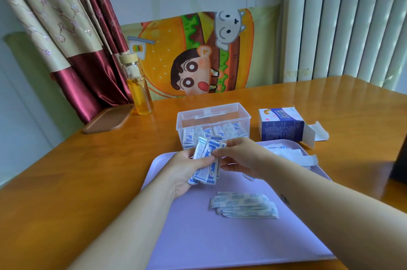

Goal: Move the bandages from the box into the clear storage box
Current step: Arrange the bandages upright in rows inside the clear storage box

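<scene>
Looks about halfway: some bandages (220,132) already in clear storage box (212,107). Gripping bandage bundle (206,159) in curled left hand (185,170) fingers, pinching its top with right hand (240,157) fingers, just short of that box. Still to move: loose pile (244,204) on tray (187,247), maybe more behind right hand, unclear.

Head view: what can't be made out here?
- Cardboard bandage box: opening faces sideways, contents hidden.
- Bandage bundle: count hidden by overlap and by left hand and right hand gripping it.
- White strips on the purple tray: partly behind the right forearm.
- Dark object: cut off by right edge.
- Wrapper print: too small.
</scene>
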